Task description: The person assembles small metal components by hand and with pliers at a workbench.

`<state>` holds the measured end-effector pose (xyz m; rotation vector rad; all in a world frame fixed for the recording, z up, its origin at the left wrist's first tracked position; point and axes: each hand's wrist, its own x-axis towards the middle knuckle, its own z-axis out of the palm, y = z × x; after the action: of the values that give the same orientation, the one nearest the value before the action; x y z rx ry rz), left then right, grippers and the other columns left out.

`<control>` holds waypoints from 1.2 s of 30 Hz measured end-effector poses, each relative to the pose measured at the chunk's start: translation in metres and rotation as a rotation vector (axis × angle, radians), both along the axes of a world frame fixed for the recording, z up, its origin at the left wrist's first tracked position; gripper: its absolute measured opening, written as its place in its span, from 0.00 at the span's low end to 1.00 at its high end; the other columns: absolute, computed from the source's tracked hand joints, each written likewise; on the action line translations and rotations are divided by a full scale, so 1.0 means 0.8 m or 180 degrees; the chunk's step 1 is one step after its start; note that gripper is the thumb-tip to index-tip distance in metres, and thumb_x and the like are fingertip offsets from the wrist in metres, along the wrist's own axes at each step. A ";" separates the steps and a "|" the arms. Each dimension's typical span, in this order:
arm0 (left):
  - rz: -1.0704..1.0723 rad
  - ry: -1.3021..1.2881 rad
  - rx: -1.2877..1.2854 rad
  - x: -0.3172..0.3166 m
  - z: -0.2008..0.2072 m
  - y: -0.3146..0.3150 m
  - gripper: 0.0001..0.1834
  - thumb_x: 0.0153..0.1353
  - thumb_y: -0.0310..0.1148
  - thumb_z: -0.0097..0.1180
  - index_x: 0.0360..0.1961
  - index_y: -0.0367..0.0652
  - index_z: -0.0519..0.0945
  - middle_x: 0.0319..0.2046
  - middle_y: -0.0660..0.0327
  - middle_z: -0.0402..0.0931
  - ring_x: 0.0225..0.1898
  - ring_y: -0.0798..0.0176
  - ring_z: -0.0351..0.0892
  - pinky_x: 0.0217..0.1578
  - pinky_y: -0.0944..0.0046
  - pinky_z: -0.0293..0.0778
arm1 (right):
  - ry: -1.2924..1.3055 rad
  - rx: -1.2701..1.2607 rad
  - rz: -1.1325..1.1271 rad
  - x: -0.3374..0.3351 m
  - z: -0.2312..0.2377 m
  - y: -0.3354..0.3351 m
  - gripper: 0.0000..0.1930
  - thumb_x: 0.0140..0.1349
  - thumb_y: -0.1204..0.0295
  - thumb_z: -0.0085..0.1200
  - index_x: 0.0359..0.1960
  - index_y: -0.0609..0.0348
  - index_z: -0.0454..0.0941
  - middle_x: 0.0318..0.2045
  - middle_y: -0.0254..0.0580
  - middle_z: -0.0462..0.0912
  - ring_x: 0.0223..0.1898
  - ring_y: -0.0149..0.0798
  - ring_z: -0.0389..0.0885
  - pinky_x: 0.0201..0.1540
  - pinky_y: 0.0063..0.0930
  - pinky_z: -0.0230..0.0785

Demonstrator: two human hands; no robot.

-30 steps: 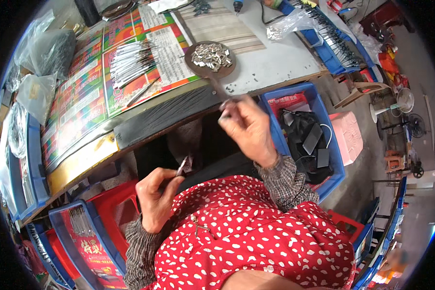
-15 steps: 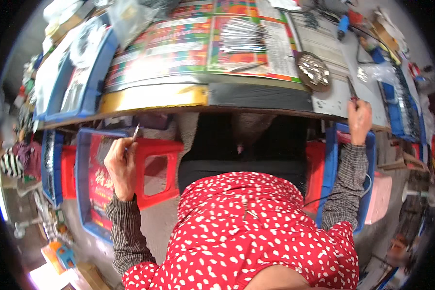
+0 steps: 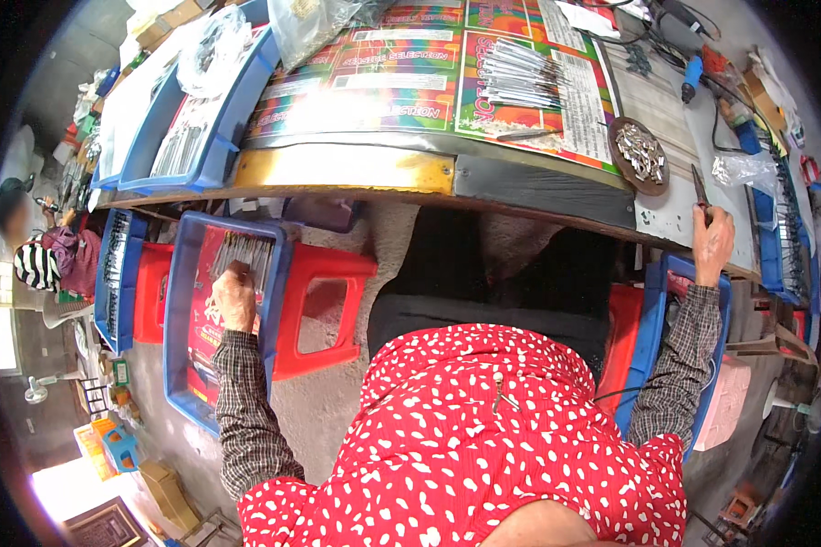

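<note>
My left hand [image 3: 235,299] is lowered into a blue plastic crate [image 3: 175,314] at the left, its fingers curled at the near end of a bundle of thin metal rods [image 3: 244,252]. What the fingertips grip is hidden. Red printed sheets [image 3: 208,342] line that crate. Over the table's right front edge, my right hand [image 3: 713,239] is closed round a slim pointed tool [image 3: 699,185], its dark tip pointing away from me. Just left of it lies a round dark dish [image 3: 626,173] full of small shiny metal pieces [image 3: 640,151].
More thin rods [image 3: 522,75] lie on colourful printed sheets [image 3: 383,84] covering the table. A blue bin [image 3: 223,137] stands at the table's left. Red stools [image 3: 363,314] are below. A blue-handled tool [image 3: 691,77] with a cord lies at back right. Another person [image 3: 18,214] is at far left.
My left hand has gone down into the crate among the rods; the small thin piece it held up no longer shows. My right hand still holds the pointed tool. The view has shifted.
</note>
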<state>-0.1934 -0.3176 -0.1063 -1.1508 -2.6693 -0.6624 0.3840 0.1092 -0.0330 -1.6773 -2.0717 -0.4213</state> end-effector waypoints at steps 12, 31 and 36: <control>-0.0393 -0.0080 0.0061 -0.043 -0.045 -0.012 0.05 0.50 0.26 0.54 0.24 0.35 0.77 0.21 0.49 0.77 0.24 0.52 0.78 0.26 0.57 0.72 | 0.0858 0.0410 0.0911 -0.081 0.025 -0.049 0.10 0.51 0.68 0.58 0.33 0.60 0.77 0.33 0.50 0.73 0.40 0.52 0.71 0.43 0.43 0.64; -0.2027 -0.0055 0.0738 0.178 0.141 0.207 0.04 0.52 0.20 0.57 0.29 0.36 0.75 0.25 0.53 0.73 0.25 0.56 0.74 0.27 0.65 0.69 | 0.0255 0.0278 0.1461 -0.103 0.021 -0.058 0.21 0.54 0.57 0.57 0.43 0.60 0.77 0.40 0.50 0.71 0.45 0.51 0.67 0.47 0.43 0.63; -0.2410 -0.0228 0.0724 0.217 0.152 0.261 0.04 0.52 0.22 0.58 0.30 0.37 0.76 0.24 0.53 0.72 0.21 0.55 0.73 0.23 0.61 0.68 | -0.0122 0.0210 0.1416 -0.108 0.032 -0.066 0.20 0.52 0.57 0.59 0.42 0.57 0.77 0.41 0.45 0.72 0.46 0.47 0.67 0.45 0.40 0.61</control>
<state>-0.0200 -0.1091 0.0153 -2.0917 -2.0668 -1.0846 0.2974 0.0567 -0.0072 -1.1301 -2.3454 -0.3697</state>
